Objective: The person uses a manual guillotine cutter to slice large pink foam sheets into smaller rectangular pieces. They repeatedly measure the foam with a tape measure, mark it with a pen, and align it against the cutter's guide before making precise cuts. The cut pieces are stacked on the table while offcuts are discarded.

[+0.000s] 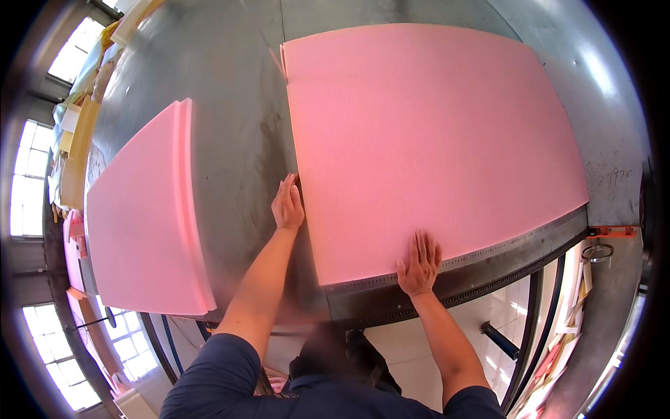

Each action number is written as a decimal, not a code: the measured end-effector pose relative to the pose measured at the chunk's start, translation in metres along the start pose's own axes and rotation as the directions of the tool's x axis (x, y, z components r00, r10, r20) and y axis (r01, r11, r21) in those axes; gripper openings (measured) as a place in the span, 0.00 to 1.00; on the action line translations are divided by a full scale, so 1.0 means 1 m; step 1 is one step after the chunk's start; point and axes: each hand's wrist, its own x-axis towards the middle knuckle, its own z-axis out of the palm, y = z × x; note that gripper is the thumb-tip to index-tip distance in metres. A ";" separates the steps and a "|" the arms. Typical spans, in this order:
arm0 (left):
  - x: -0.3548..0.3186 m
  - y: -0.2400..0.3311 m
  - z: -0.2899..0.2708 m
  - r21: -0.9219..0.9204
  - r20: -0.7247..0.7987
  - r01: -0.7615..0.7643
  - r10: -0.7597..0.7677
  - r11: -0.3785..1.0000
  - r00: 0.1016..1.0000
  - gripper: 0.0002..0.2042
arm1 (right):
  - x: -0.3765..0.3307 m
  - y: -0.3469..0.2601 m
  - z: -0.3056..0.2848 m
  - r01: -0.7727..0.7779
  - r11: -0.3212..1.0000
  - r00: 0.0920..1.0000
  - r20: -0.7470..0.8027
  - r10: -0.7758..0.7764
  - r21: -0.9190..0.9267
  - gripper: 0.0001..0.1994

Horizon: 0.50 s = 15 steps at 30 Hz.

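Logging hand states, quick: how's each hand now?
Left hand: open, at the left edge of the large pink sheet.
Right hand: open, on its near edge.

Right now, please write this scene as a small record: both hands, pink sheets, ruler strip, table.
Left hand: at left edge of large pink sheet, grip open
Right hand: on this sheet, near front edge, grip open
Pink stack: apart, on the left
Ruler strip: along the sheet's front edge
Table: grey, under sheet and stack
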 end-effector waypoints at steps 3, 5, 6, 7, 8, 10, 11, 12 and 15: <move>-0.004 0.002 0.000 -0.039 -0.003 0.045 -0.045 0.998 0.999 0.16 | -0.002 -0.001 -0.001 -0.003 1.000 1.000 -0.003 0.003 -0.001 0.33; -0.005 0.001 0.000 -0.028 -0.003 0.083 -0.083 0.996 0.997 0.16 | -0.002 -0.001 -0.001 -0.002 1.000 1.000 -0.010 0.002 0.006 0.33; -0.006 0.001 0.000 -0.024 -0.002 0.100 -0.100 0.995 0.995 0.16 | -0.002 -0.002 -0.001 -0.002 1.000 1.000 -0.013 0.002 0.006 0.33; -0.007 0.000 0.000 -0.028 -0.005 0.100 -0.101 0.995 0.995 0.16 | -0.003 -0.002 -0.001 -0.002 1.000 1.000 -0.016 0.002 0.006 0.33; -0.009 -0.001 -0.001 -0.033 -0.008 0.101 -0.101 0.994 0.995 0.17 | -0.004 -0.002 -0.001 -0.003 1.000 1.000 -0.020 0.003 0.006 0.33; -0.010 -0.003 -0.003 -0.040 -0.023 0.092 -0.093 0.995 0.995 0.17 | -0.005 -0.005 -0.001 -0.006 1.000 1.000 -0.013 0.006 0.007 0.33; -0.010 -0.004 -0.003 -0.043 -0.037 0.082 -0.084 0.996 0.996 0.17 | -0.006 -0.006 -0.001 -0.007 1.000 1.000 -0.010 0.007 0.009 0.33; -0.010 -0.002 -0.004 -0.045 -0.050 0.073 -0.075 0.996 0.996 0.16 | -0.007 -0.006 -0.001 -0.005 1.000 1.000 -0.018 0.006 0.011 0.33; -0.011 0.001 -0.006 -0.065 -0.069 0.070 -0.074 0.995 0.995 0.16 | -0.010 -0.006 0.000 -0.003 1.000 1.000 -0.031 0.003 0.014 0.33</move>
